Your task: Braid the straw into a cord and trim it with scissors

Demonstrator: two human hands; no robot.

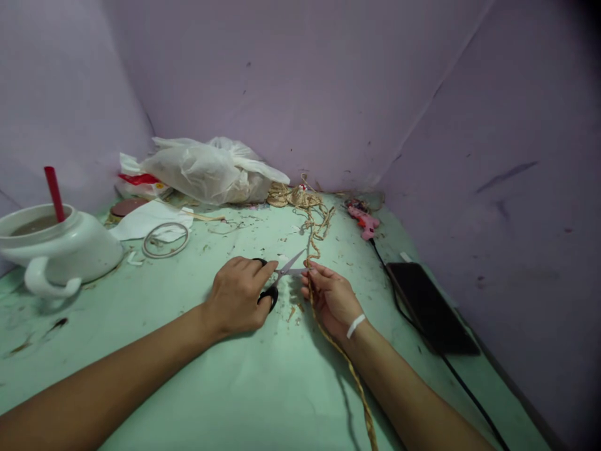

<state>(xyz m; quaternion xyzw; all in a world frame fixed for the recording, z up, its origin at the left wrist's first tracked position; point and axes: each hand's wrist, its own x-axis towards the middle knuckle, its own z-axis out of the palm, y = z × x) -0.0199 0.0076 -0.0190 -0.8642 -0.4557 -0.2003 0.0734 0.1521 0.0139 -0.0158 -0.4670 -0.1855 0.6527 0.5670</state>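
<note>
My left hand [241,294] is closed round the black handles of a pair of scissors [284,272], whose blades stand apart and point right. My right hand [332,297] pinches a braided straw-coloured cord [350,366] close to the blade tips. From my fingers the cord runs down past my right forearm to the bottom of the view. Its other side reaches away across the table to a loose tangle of cord [319,216]. Whether the blades touch the cord I cannot tell. Small scraps of fibre lie under the scissors.
A white pot [77,250] with a red stick in it stands at the left. Near the wall lie a white plastic bag [211,172], a metal ring [165,240] and white paper. A pink glue gun [364,222] and a dark phone [429,307] with a cable lie at the right.
</note>
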